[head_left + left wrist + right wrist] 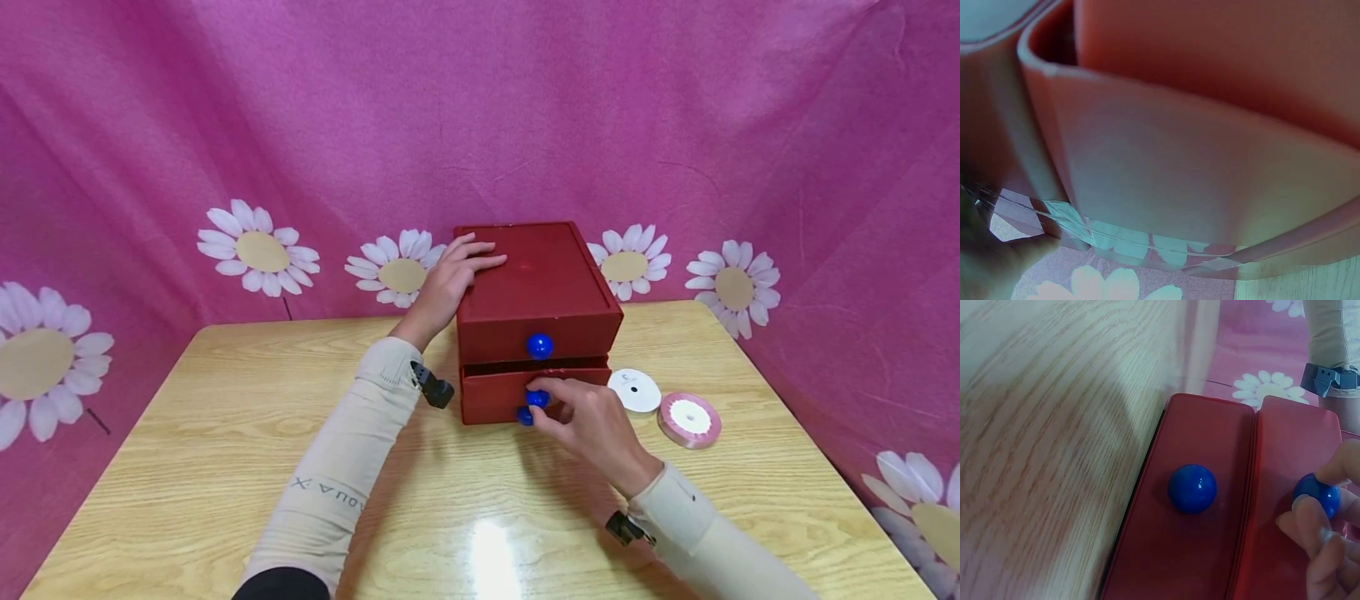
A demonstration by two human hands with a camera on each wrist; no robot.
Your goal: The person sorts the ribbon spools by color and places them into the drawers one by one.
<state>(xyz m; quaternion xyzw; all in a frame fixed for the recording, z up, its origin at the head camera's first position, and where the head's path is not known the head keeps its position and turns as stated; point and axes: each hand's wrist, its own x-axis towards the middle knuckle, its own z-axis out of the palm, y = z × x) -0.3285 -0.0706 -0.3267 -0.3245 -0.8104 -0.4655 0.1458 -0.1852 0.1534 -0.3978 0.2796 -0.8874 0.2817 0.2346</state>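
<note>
A red drawer box (536, 275) with round blue knobs stands on the table. On its top left edge rests my left hand (448, 283), fingers fairly straight across the top; the left wrist view shows part of this hand (997, 253) beside the box. My right hand (596, 423) pinches the middle drawer's knob (537, 398) between thumb and fingers. That middle drawer (491, 392) is slid out a little, with a dark gap above it. The upper knob (540, 346) is untouched, as is the lowest knob (1192, 489), seen fully in the right wrist view. The drawer's inside is hidden.
Right of the box lie a white disc (633, 382) with a small centre hole and a pink ribbon spool (690, 420). The wooden table (247, 433) extends left and in front. A pink cloth (450, 108) with daisies hangs close behind the box.
</note>
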